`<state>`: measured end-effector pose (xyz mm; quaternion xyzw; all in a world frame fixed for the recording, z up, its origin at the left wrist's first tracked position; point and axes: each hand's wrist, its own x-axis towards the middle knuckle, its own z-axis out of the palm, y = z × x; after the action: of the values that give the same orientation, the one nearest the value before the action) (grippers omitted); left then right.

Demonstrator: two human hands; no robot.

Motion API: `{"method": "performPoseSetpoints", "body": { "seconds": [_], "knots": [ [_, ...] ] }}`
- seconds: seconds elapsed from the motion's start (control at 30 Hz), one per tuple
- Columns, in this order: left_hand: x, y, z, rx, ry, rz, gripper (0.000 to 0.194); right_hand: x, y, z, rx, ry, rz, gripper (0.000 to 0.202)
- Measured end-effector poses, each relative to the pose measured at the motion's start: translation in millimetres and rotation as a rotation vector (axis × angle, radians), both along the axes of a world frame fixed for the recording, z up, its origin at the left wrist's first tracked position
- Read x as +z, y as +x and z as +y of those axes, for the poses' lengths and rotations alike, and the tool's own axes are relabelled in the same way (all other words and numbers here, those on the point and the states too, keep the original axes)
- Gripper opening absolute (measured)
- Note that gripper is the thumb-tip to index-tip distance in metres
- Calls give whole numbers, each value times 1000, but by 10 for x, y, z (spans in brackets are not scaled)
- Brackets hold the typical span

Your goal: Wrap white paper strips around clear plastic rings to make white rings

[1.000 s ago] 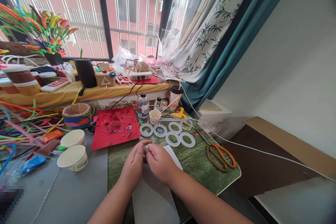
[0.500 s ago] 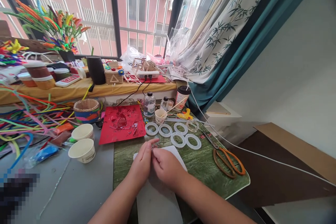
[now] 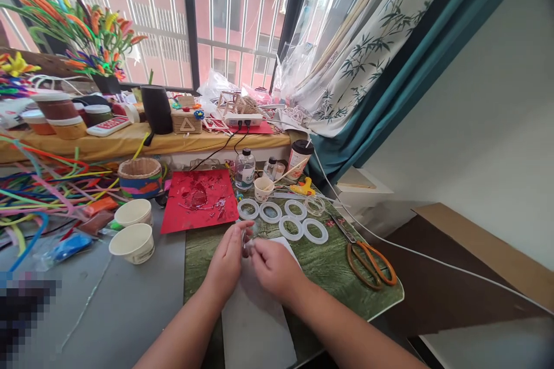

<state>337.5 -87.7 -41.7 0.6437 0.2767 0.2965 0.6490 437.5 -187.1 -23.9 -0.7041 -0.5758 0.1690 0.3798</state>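
Observation:
Near the middle of the view, my left hand point(image 3: 227, 260) is upright with its fingers curved round a small clear piece that is mostly hidden. Facing it, my right hand point(image 3: 272, 265) is closed, its thumb and fingertips pinching at the same small piece. Both hands are just over a grey-white board point(image 3: 257, 328) that lies on the green mat point(image 3: 329, 282). Beyond them lie several translucent white rings point(image 3: 315, 231). Large scissors point(image 3: 367, 262) with orange-brown handles rest on the mat to the right.
At the left stand two paper cups point(image 3: 133, 242) and a pile of pipe cleaners point(image 3: 47, 179). A red sheet point(image 3: 199, 202) with scraps lies behind my left hand. Farther back are a clear bottle point(image 3: 245, 170), a small cup with sticks point(image 3: 263, 189), a yellow glue gun point(image 3: 303, 187) and a lidded cup point(image 3: 299, 158).
My hands have moved slightly apart, and a bit of the small clear piece now shows between them. The whole view has shifted slightly.

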Motion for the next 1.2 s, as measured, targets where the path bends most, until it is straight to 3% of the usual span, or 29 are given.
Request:
{"method": "performPoseSetpoints", "body": {
  "seconds": [0.07,0.23,0.37,0.5,0.67,0.77,0.93,1.03,1.2],
  "knots": [
    [-5,-1,-14,-10,34,-3,52,5,9,13,-53,-14,59,24],
    [-1,-8,-37,9,28,-3,50,62,22,-11,141,37,-116,21],
    [6,-3,-36,-42,45,-9,48,67,59,6,35,-20,75,25],
    [10,-6,-22,-62,17,11,50,28,51,-3,180,-1,-62,20],
    [14,-5,-44,-66,53,-5,48,25,43,-25,31,-40,65,23],
    [40,-12,-50,-68,17,10,49,37,43,-29,163,3,-58,21],
    [51,-8,-27,-56,11,19,50,27,54,-11,55,-26,-149,21],
    [34,2,-5,-11,-45,35,48,27,52,2,230,-20,-394,12],
    [38,-2,-8,-36,-148,41,49,42,63,39,94,-101,-453,15]
  ]
}}
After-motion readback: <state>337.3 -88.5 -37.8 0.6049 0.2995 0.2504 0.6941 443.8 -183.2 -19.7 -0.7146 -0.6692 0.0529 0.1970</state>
